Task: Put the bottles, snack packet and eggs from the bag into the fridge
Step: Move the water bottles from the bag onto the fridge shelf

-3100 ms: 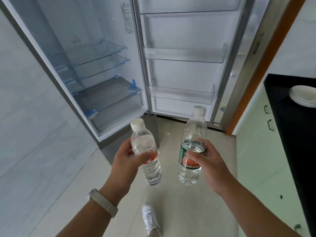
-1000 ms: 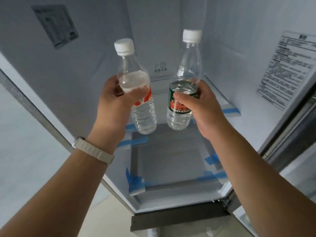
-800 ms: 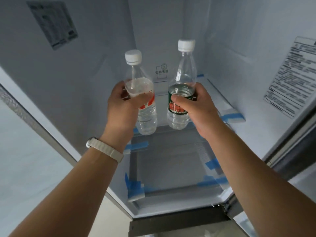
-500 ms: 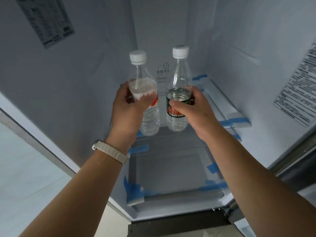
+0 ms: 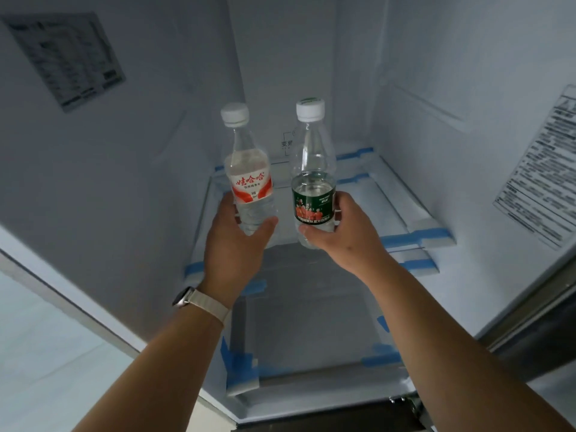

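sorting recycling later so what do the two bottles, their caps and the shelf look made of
The red-label bottle and green-label bottle: clear glossy plastic, likely; the water shows through. Their caps: opaque white plastic, it seems. The shelf: clear glass or plastic, white-framed; what lies below shows through.

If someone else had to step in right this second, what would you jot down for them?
The left hand grips the red-label bottle low on its body, upright.
The right hand grips the green-label bottle the same way.
Both bottles are inside the fridge, over the glass shelf; whether they touch it cannot be told.
Done: bottles brought in.
Left: release both, then the snack packet and eggs, which are out of view, as is the bag.
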The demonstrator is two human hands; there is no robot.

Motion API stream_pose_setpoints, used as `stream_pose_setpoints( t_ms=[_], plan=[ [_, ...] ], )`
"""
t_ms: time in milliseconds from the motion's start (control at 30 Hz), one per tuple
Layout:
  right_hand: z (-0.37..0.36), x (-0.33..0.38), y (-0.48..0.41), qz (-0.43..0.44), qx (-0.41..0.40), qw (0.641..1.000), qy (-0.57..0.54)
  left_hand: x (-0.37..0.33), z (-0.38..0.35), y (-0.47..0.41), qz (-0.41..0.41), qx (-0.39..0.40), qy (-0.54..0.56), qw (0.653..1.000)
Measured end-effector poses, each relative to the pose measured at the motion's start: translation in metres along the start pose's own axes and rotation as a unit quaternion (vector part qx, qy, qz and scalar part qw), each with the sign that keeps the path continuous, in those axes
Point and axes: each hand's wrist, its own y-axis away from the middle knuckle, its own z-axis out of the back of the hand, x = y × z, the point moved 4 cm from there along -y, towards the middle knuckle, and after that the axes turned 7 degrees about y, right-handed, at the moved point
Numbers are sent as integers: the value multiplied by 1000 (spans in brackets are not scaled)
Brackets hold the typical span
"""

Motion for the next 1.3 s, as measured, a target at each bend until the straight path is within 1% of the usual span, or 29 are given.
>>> stream_pose_setpoints(
  t_ms=[167, 367, 600, 733, 1000, 1100, 1200, 1300],
  plan=[
    [-6, 0, -33, -8, 4, 1000, -5, 14, -15, -33, 11, 10, 34, 999],
    [-18, -11, -80, -13, -8, 1000, 26, 22, -33, -70, 24, 12, 59, 998],
    [-22, -18, -128, -8, 17, 999, 51, 35, -44, -110, 21, 25, 35, 999],
    [-22, -20, -141, -19, 33, 998, 53, 39, -48, -119, 29, 27, 45, 998],
    [-22, -21, -131, -74, 63, 995, -6, 35, -57, -122, 66, 46, 74, 994],
    [-19, -15, -116, -91, 62, 994, -17, 30, -55, -115, 113, 53, 92, 988],
    [-11, -6, -99, -87, 39, 995, -3, 25, -49, -102, 152, 35, 107, 982],
    [-6, 7, -78, -57, 21, 998, 28, 21, -40, -78, 146, 25, 113, 982]
  ],
)
